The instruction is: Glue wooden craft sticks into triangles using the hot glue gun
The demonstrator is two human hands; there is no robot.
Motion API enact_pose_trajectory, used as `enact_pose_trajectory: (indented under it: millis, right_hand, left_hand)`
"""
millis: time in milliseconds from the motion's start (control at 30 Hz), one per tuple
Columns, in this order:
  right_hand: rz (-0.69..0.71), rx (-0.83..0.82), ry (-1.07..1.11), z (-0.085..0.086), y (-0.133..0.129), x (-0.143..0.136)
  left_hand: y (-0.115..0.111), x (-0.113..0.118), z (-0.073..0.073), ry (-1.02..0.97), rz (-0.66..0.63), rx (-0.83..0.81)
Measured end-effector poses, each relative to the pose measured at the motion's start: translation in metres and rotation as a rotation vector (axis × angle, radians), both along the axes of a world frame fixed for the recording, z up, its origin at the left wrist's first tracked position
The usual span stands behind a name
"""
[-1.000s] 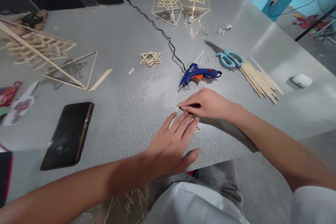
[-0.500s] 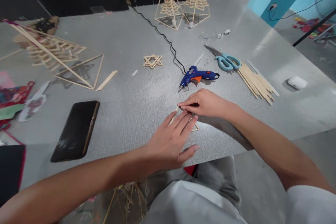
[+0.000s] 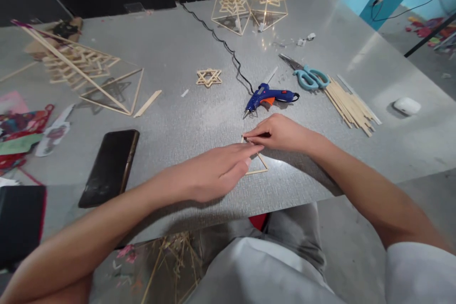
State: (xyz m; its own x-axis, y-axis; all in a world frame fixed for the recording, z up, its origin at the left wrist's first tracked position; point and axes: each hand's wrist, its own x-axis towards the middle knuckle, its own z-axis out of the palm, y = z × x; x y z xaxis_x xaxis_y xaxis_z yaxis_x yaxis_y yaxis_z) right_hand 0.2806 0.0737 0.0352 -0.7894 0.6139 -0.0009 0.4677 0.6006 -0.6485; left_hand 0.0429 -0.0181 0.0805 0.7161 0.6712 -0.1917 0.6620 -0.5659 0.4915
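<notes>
A small triangle of thin wooden sticks [image 3: 257, 171] lies flat on the grey table [image 3: 185, 128] near its front edge, partly hidden under my hands. My right hand [image 3: 276, 134] pinches the triangle's top corner between thumb and fingers. Reaching in from the left, my left hand [image 3: 217, 168] lies across the triangle's left side, its fingers together and their tips at the right fingertips; whether it grips anything is hidden. Just beyond the hands rests a blue glue gun [image 3: 270, 96], its nozzle pointing toward them.
Scissors [image 3: 308, 77] and a bundle of sticks [image 3: 347, 104] lie at the right, beside a white case [image 3: 406, 105]. A wooden star [image 3: 209, 77] sits farther back. The phone [image 3: 109, 166] is at left. Stick pyramids [image 3: 231, 4] stand at the back.
My left hand has turned and drawn its fingers together, uncovering the triangle's lower side. Lights now glow on the back right pyramid. The camera view has shifted slightly.
</notes>
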Motion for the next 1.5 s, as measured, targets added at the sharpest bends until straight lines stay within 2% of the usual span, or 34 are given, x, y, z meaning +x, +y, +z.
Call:
enact_pose_trajectory:
  millis: [133, 300, 400, 500, 567, 633, 833, 1033, 1233, 1367, 1500]
  right_hand:
    - [0.004, -0.005, 0.025, 0.000, -0.001, 0.001]
    - [0.001, -0.030, 0.070, 0.002, -0.002, 0.002]
    - [-0.046, -0.034, 0.095, 0.004, -0.002, 0.002]
    - [-0.114, -0.008, 0.081, 0.008, -0.005, 0.001]
    - [-0.131, 0.016, 0.020, 0.010, -0.008, -0.001]
    - [-0.139, 0.052, -0.062, 0.012, -0.013, -0.004]
    - [-0.150, 0.148, -0.216, 0.011, -0.023, -0.010]
    - [-0.169, 0.172, -0.273, 0.011, -0.023, -0.014]
    - [-0.171, 0.234, -0.327, 0.008, -0.026, -0.017]
    - [-0.166, 0.221, -0.311, 0.011, -0.027, -0.014]
    - [-0.116, 0.246, -0.145, 0.018, -0.036, -0.011]
  left_hand:
    - [0.006, -0.001, 0.003, -0.011, -0.004, -0.044]
    - [0.007, -0.001, 0.004, -0.107, -0.007, 0.015]
    - [0.007, -0.002, 0.010, -0.054, 0.143, 0.140]
    - [0.008, 0.000, 0.017, 0.221, 0.369, 0.231]
    - [0.008, 0.004, 0.017, 0.375, 0.415, 0.212]
    - [0.009, 0.008, 0.012, 0.418, 0.398, 0.179]
    - [0.009, 0.003, -0.005, 0.338, 0.416, 0.148]
    - [0.009, -0.010, -0.008, 0.320, 0.441, 0.116]
    - [0.006, -0.007, -0.011, 0.320, 0.345, 0.089]
    - [0.007, -0.006, -0.012, 0.336, 0.337, 0.071]
    - [0.008, -0.006, -0.012, 0.317, 0.353, 0.056]
